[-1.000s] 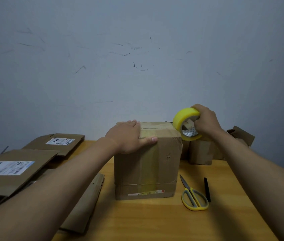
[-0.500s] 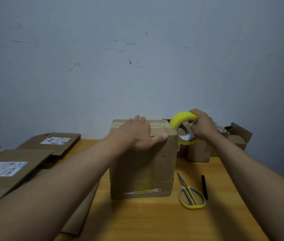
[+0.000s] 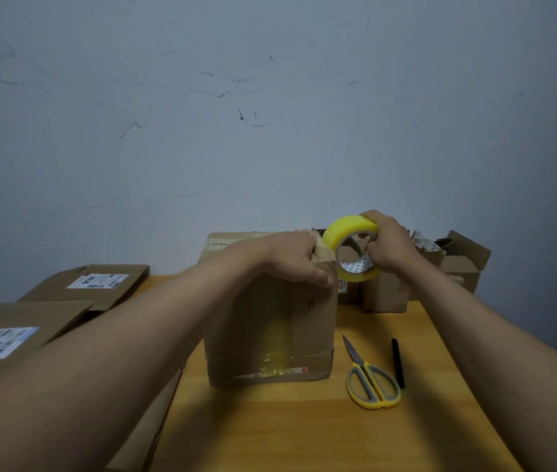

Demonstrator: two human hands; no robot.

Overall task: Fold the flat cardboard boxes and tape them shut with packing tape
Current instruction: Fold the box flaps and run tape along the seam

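Note:
A folded cardboard box (image 3: 270, 328) stands upright in the middle of the wooden table (image 3: 304, 430), with shiny tape down its front. My left hand (image 3: 290, 257) lies across the box's top right edge, fingers flat on the top and thumb pressing the front face near the corner. My right hand (image 3: 389, 247) grips a yellow roll of packing tape (image 3: 345, 233), fingers through its core, held upright just off the box's top right corner. The top face of the box is mostly hidden from this angle.
Yellow-handled scissors (image 3: 372, 383) and a black pen (image 3: 398, 362) lie right of the box. Two flat labelled boxes (image 3: 32, 321) (image 3: 100, 281) lie at the left, another flat piece (image 3: 147, 434) under my left arm. Folded boxes (image 3: 386, 294) (image 3: 464, 264) stand against the wall.
My left hand has slid rightwards along the box top to its right corner. The tape roll in my right hand now sits close against that corner.

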